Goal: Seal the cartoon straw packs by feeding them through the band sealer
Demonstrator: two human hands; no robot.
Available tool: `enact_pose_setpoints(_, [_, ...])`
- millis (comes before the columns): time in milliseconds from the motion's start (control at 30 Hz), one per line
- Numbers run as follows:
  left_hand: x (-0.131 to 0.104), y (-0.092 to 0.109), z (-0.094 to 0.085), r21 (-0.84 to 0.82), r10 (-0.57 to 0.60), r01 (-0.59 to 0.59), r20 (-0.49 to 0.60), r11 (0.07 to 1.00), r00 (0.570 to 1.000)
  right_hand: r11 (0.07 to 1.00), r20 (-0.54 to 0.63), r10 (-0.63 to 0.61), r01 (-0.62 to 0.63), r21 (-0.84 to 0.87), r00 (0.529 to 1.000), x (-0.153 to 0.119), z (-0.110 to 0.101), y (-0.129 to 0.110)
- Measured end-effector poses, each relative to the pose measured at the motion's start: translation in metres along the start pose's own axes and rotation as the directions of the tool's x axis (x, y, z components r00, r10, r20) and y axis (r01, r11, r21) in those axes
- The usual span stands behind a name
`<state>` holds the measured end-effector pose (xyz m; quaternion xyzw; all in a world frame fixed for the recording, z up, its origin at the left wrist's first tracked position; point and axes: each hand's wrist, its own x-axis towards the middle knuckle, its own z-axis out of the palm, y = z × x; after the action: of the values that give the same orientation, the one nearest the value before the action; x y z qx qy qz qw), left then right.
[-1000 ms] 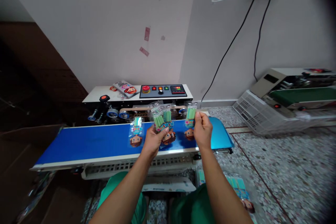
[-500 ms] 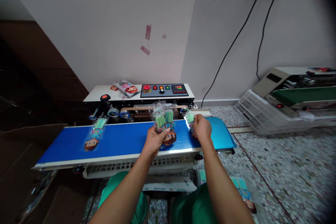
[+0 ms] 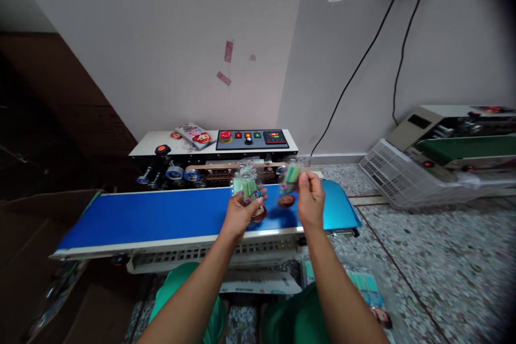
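Over the middle of the blue conveyor belt [image 3: 161,215], my left hand [image 3: 237,217] grips a bunch of clear packets [image 3: 250,189] with green strips and a cartoon head at the lower end. To its right, my right hand [image 3: 311,201] pinches one similar packet [image 3: 290,177] by its edge, held up above the belt and slightly blurred. Behind both hands runs the sealing machine [image 3: 181,147], with a control panel [image 3: 253,140] showing a red button and lit digits.
Flat packets [image 3: 199,136] lie on the machine's top. More packets [image 3: 366,290] are on the floor at lower right. A white crate [image 3: 391,174] supports a second machine [image 3: 463,145] at the right. An open cardboard box [image 3: 100,301] stands at lower left.
The packet on the left part of the belt is gone from view. My right hand has lifted its packet off the belt's right part; my left hand still holds its bunch.
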<state>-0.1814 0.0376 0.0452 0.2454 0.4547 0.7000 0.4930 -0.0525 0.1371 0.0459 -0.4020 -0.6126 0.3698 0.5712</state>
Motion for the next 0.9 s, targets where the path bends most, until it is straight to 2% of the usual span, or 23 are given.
enact_pose_setpoints(67, [0.000, 0.002, 0.000, 0.000, -0.001, 0.001, -0.034, 1.000, 0.999, 0.966, -0.053, -0.025, 0.010, -0.258, 0.998, 0.013, -0.018, 0.012])
enact_pose_setpoints(100, [-0.001, 0.003, 0.000, 0.005, -0.003, 0.003, -0.036, 1.000, 0.999, 0.917, -0.053, -0.023, 0.000, -0.399, 0.998, 0.020, -0.026, 0.019])
enact_pose_setpoints(200, [-0.001, 0.003, 0.000, 0.020, -0.012, 0.012, -0.001, 1.000, 1.000, 0.675, -0.015, 0.088, -0.071, -0.734, 0.996, 0.032, -0.040, 0.037])
enact_pose_setpoints(300, [-0.001, 0.002, 0.000, 0.038, -0.023, 0.023, 0.016, 0.999, 1.000, 0.471, -0.012, 0.235, -0.125, -0.873, 0.972, 0.035, -0.035, 0.044])
enact_pose_setpoints(400, [-0.001, 0.001, 0.000, 0.035, -0.050, 0.049, 0.011, 0.998, 0.999, 0.420, 0.010, 0.280, -0.113, -0.900, 0.960, 0.034, -0.021, 0.045])
enact_pose_setpoints(500, [-0.001, 0.000, -0.001, 0.038, -0.061, 0.060, 0.005, 0.997, 0.998, 0.495, 0.109, 0.264, -0.038, -0.868, 0.958, 0.031, -0.007, 0.042])
enact_pose_setpoints(567, [0.000, -0.001, -0.002, 0.055, -0.074, 0.073, 0.007, 0.996, 0.997, 0.621, 0.169, 0.175, 0.024, -0.783, 0.970, 0.027, 0.000, 0.036])
enact_pose_setpoints(633, [0.001, -0.003, -0.002, 0.071, -0.093, 0.092, 0.012, 0.993, 0.996, 0.811, 0.211, 0.086, 0.055, -0.583, 0.974, 0.021, 0.004, 0.025])
enact_pose_setpoints(700, [0.002, -0.005, -0.002, 0.076, -0.094, 0.094, 0.007, 0.993, 0.996, 0.967, 0.318, 0.072, 0.012, -0.253, 0.945, 0.011, 0.007, 0.012])
enact_pose_setpoints(733, [0.002, -0.005, -0.002, 0.072, -0.083, 0.083, -0.004, 0.994, 0.997, 0.995, 0.398, 0.075, -0.042, -0.092, 0.914, 0.005, 0.009, 0.005])
enact_pose_setpoints(800, [0.003, -0.006, -0.001, 0.069, -0.064, 0.065, -0.021, 0.996, 0.998, 0.983, 0.508, 0.064, -0.142, 0.117, 0.859, -0.007, 0.014, -0.005])
enact_pose_setpoints(833, [0.002, -0.005, -0.001, 0.073, -0.061, 0.063, -0.027, 0.995, 0.998, 0.972, 0.506, 0.060, -0.165, 0.166, 0.861, -0.012, 0.017, -0.007])
enact_pose_setpoints(900, [0.002, -0.004, 0.001, 0.085, -0.066, 0.068, -0.026, 0.994, 0.997, 0.966, 0.382, 0.065, -0.154, 0.207, 0.922, -0.016, 0.019, -0.008])
